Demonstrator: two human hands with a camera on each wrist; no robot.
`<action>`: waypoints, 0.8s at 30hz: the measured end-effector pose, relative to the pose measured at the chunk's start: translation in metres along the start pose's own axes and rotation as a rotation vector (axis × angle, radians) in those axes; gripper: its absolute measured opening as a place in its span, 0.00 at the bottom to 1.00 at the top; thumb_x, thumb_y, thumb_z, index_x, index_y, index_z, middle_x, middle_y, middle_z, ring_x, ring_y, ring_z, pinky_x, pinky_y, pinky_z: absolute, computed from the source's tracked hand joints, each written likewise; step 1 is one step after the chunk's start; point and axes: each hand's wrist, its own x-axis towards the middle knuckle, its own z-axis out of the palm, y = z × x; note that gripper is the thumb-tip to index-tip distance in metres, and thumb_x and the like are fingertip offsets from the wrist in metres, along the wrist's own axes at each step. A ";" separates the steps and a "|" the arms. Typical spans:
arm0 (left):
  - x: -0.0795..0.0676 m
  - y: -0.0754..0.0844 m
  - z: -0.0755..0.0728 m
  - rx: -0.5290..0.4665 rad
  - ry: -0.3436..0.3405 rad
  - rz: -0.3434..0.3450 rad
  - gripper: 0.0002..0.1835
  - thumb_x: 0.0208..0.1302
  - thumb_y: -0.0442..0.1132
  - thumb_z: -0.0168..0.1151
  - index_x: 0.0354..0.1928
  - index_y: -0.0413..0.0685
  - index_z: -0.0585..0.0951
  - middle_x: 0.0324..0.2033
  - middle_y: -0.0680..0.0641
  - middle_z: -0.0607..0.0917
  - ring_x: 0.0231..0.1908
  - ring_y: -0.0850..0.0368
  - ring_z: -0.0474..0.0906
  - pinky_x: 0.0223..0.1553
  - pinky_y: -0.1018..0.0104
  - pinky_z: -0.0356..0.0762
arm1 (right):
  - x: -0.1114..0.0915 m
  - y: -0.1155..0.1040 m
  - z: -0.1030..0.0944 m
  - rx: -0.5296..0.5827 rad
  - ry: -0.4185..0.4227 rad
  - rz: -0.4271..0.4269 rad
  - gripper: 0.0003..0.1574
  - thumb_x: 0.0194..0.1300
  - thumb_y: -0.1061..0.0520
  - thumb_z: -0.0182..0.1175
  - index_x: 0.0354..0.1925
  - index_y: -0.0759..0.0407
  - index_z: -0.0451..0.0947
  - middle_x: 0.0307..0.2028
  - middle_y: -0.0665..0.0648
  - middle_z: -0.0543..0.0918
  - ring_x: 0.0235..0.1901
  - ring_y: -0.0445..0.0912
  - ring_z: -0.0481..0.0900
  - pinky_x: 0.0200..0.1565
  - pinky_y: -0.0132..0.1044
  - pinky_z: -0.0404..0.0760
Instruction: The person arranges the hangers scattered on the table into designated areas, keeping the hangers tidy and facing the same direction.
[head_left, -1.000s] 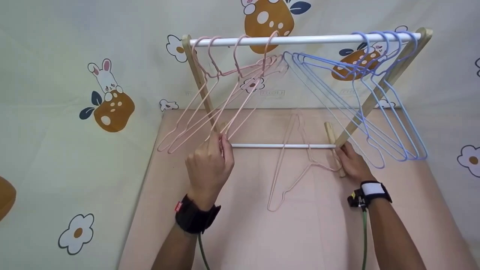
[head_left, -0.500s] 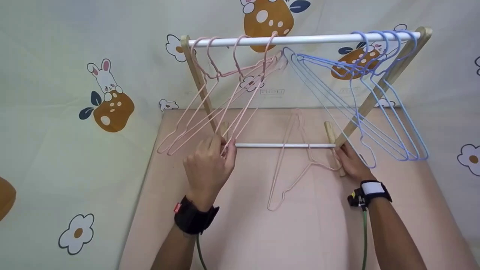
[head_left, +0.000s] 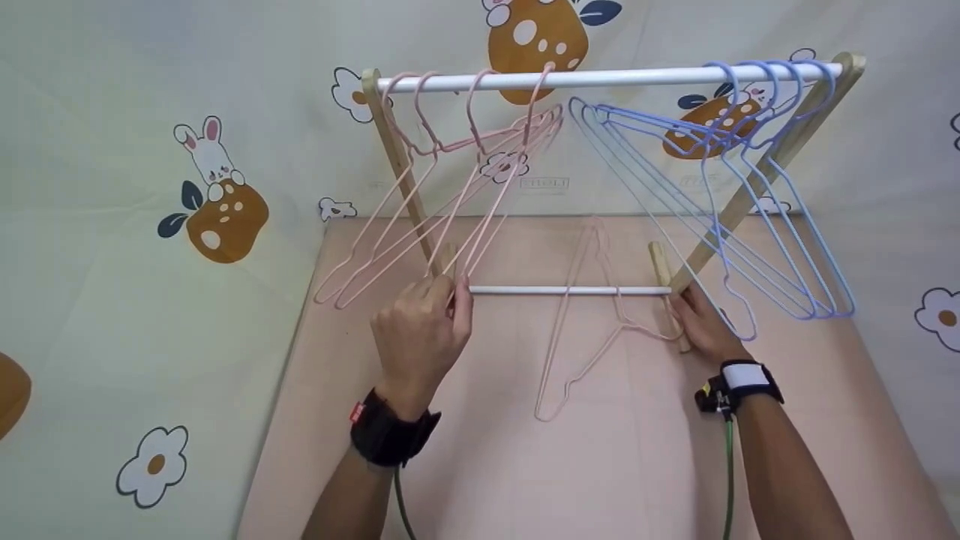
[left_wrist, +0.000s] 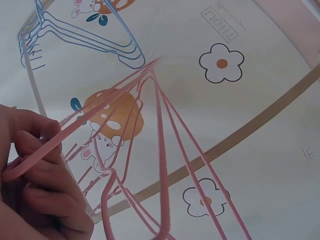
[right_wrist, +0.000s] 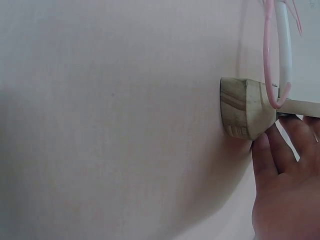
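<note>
On the left of a small clothes rack (head_left: 600,79), several pink hangers hang by their hooks from the white top rail. My left hand (head_left: 420,330) grips the near lower end of a pink hanger (left_wrist: 52,142), with fingers curled round its wire in the left wrist view. Several blue hangers (head_left: 721,136) hang at the rail's right end. Low on the right, my right hand (head_left: 705,324) holds the base of the rack's wooden post, fingertips against the wooden foot (right_wrist: 245,107); part of the fingers is hidden behind the post.
Another pink hanger (head_left: 552,352) lies across the white lower bar (head_left: 517,290), its hook by the right foot. Pink board (head_left: 570,472) lies under the rack, with patterned fabric (head_left: 225,360) behind and at the sides. Green cables run from both wristbands.
My left hand has dropped slightly, its thumb lower on the hanger. The far ends of the pink hangers have drawn apart from the blue ones, which swayed a little. The right hand stays put.
</note>
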 end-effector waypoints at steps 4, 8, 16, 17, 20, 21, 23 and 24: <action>0.000 0.000 0.001 0.001 -0.003 0.006 0.17 0.70 0.39 0.73 0.23 0.42 0.81 0.14 0.50 0.71 0.14 0.56 0.60 0.16 0.64 0.55 | -0.003 -0.002 -0.001 -0.064 0.006 0.035 0.48 0.91 0.37 0.39 0.91 0.53 0.32 0.87 0.71 0.46 0.84 0.70 0.44 0.80 0.68 0.44; -0.001 0.000 0.001 0.002 -0.004 0.008 0.16 0.69 0.42 0.75 0.26 0.41 0.83 0.17 0.50 0.74 0.16 0.56 0.63 0.15 0.63 0.58 | -0.005 -0.004 -0.003 -0.141 0.027 0.074 0.50 0.89 0.32 0.38 0.91 0.52 0.35 0.86 0.71 0.51 0.82 0.74 0.49 0.78 0.71 0.49; -0.003 0.004 -0.004 -0.020 0.003 -0.016 0.18 0.68 0.50 0.76 0.41 0.40 0.87 0.30 0.45 0.86 0.23 0.51 0.81 0.15 0.58 0.70 | -0.005 -0.002 -0.002 -0.129 0.029 0.076 0.49 0.90 0.33 0.40 0.91 0.49 0.34 0.86 0.68 0.50 0.83 0.73 0.48 0.78 0.71 0.47; -0.003 0.005 -0.005 -0.024 0.009 -0.014 0.19 0.68 0.50 0.76 0.42 0.39 0.87 0.32 0.44 0.87 0.25 0.50 0.83 0.15 0.58 0.71 | -0.004 -0.001 -0.002 -0.115 0.027 0.067 0.49 0.90 0.35 0.40 0.91 0.50 0.34 0.87 0.68 0.49 0.83 0.72 0.46 0.79 0.70 0.46; -0.004 0.008 -0.008 -0.033 0.022 -0.005 0.20 0.67 0.51 0.77 0.46 0.39 0.87 0.36 0.43 0.86 0.26 0.49 0.81 0.16 0.58 0.71 | -0.002 -0.001 0.000 -0.050 0.020 0.035 0.47 0.92 0.40 0.40 0.91 0.53 0.32 0.87 0.70 0.45 0.85 0.69 0.43 0.80 0.67 0.44; -0.004 0.009 -0.009 -0.032 0.022 0.001 0.21 0.67 0.51 0.77 0.47 0.39 0.87 0.36 0.42 0.86 0.25 0.50 0.79 0.16 0.58 0.71 | -0.001 -0.001 0.000 -0.026 0.015 0.029 0.47 0.92 0.41 0.40 0.91 0.53 0.30 0.87 0.70 0.43 0.85 0.69 0.41 0.81 0.66 0.43; -0.004 0.011 -0.010 -0.032 0.021 0.009 0.21 0.68 0.51 0.77 0.47 0.39 0.86 0.37 0.42 0.86 0.24 0.50 0.75 0.15 0.59 0.69 | 0.000 -0.001 0.001 0.005 0.006 0.023 0.47 0.92 0.43 0.39 0.90 0.55 0.28 0.87 0.72 0.40 0.85 0.69 0.38 0.81 0.65 0.42; -0.004 0.012 -0.011 -0.032 0.021 0.013 0.21 0.68 0.51 0.77 0.47 0.39 0.86 0.37 0.42 0.86 0.24 0.51 0.74 0.15 0.59 0.68 | 0.001 -0.002 0.002 0.021 0.004 0.023 0.47 0.92 0.44 0.39 0.90 0.56 0.27 0.87 0.72 0.39 0.85 0.69 0.38 0.81 0.64 0.42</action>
